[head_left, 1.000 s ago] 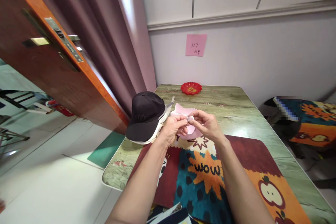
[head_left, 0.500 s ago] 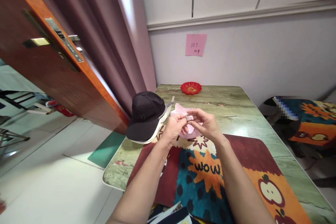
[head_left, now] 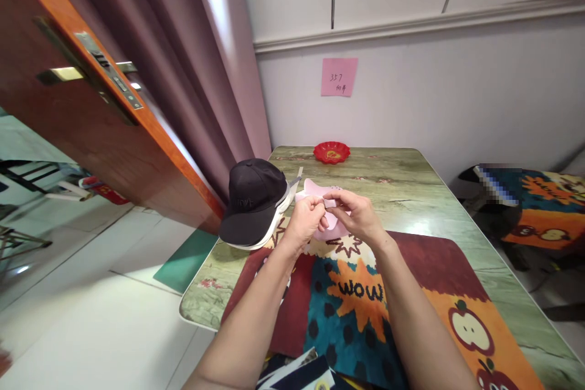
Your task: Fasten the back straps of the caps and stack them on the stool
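Near the middle of the table, a soft pale pink item (head_left: 312, 187), partly hidden by my hands, lies at the far edge of the mat. Over it, a small pale strap-like piece (head_left: 329, 202) spans between my fingertips. My left hand (head_left: 308, 217) is closed, thumb and fingers pinching one end of it. With thumb and forefinger, my right hand (head_left: 359, 213) grips the other end. A black cap (head_left: 256, 192) rests on top of white caps (head_left: 275, 233) to the left of my hands, their grey and white straps sticking out toward the right.
A red scalloped dish (head_left: 332, 152) sits at the table's back edge. The colourful mat (head_left: 351, 311) covers the front of the wood-patterned table (head_left: 201, 298). A pink note (head_left: 339, 77) is stuck on the wall. An open door (head_left: 114, 134) and a curtain stand at left.
My hands stay over the pink item, with the fingers shifting slightly around the strap. The right fingers cover more of it now. The caps and dish have not moved.
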Motion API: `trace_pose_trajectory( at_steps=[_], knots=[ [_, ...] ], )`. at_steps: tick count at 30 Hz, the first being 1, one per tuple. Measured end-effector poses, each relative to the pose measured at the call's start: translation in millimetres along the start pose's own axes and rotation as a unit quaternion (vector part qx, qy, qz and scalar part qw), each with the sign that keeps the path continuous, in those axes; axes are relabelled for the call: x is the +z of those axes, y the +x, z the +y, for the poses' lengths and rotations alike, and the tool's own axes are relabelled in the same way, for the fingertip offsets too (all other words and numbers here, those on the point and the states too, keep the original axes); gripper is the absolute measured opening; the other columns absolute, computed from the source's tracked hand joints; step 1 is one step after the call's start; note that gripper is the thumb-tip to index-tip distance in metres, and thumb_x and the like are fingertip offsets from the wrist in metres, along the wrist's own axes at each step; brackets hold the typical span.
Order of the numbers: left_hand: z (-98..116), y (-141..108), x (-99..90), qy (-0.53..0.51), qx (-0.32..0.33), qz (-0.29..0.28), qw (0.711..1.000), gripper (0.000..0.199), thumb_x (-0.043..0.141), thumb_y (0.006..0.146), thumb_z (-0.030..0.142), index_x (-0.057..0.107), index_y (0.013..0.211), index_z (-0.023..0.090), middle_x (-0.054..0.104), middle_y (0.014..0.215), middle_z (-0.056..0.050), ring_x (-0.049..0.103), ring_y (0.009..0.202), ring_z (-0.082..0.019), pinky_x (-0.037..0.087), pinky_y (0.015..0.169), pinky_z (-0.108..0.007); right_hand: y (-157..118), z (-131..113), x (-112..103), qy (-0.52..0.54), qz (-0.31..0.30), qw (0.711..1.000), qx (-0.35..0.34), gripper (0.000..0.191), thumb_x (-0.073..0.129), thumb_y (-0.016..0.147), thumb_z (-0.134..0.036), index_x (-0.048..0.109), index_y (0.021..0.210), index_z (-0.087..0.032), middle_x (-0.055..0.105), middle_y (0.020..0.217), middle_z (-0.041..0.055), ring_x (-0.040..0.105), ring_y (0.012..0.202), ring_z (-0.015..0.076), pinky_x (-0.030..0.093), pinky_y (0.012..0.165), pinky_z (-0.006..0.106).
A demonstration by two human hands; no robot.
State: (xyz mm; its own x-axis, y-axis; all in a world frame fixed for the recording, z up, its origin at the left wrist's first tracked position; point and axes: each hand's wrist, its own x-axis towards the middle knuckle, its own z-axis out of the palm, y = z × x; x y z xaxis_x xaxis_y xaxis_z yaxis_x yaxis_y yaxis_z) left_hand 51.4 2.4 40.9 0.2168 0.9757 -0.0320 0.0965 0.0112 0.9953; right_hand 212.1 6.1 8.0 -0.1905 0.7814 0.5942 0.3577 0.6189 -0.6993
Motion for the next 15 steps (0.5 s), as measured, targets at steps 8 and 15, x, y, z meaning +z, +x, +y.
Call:
trace_pose_trajectory(
  at_steps=[8, 15],
  knots=[
    [-0.8, 3.0, 1.3, 0.085, 0.029, 0.030, 0.995, 0.007, 0.051, 0.083, 0.016, 0.055, 0.077, 0.017, 0.058, 0.054, 0.003, 0.057, 0.049, -0.010, 0.044, 0.050, -0.019, 1.3, 0.1, -0.8, -0.015, -0.011, 1.000, 0.002, 0.025, 0.060, 0.091, -0.018, 0.069, 0.113, -0.025, 0.076, 0.104, 0.0047, 0.070, 0.083, 0.0181, 0.055, 0.077, 0.031],
    [-2.4, 8.4, -2.5, 0.021, 0.012, -0.008, 1.000, 0.011, 0.054, 0.082, 0.022, 0.054, 0.071, 0.018, 0.057, 0.051, 0.003, 0.052, 0.044, -0.009, 0.042, 0.048, -0.019, 1.9, 0.3, 2.7, -0.018, 0.025, 0.999, 0.007, 0.020, 0.061, 0.090, -0.021, 0.069, 0.108, -0.023, 0.076, 0.099, 0.0054, 0.070, 0.080, 0.0179, 0.055, 0.073, 0.029]
  ],
)
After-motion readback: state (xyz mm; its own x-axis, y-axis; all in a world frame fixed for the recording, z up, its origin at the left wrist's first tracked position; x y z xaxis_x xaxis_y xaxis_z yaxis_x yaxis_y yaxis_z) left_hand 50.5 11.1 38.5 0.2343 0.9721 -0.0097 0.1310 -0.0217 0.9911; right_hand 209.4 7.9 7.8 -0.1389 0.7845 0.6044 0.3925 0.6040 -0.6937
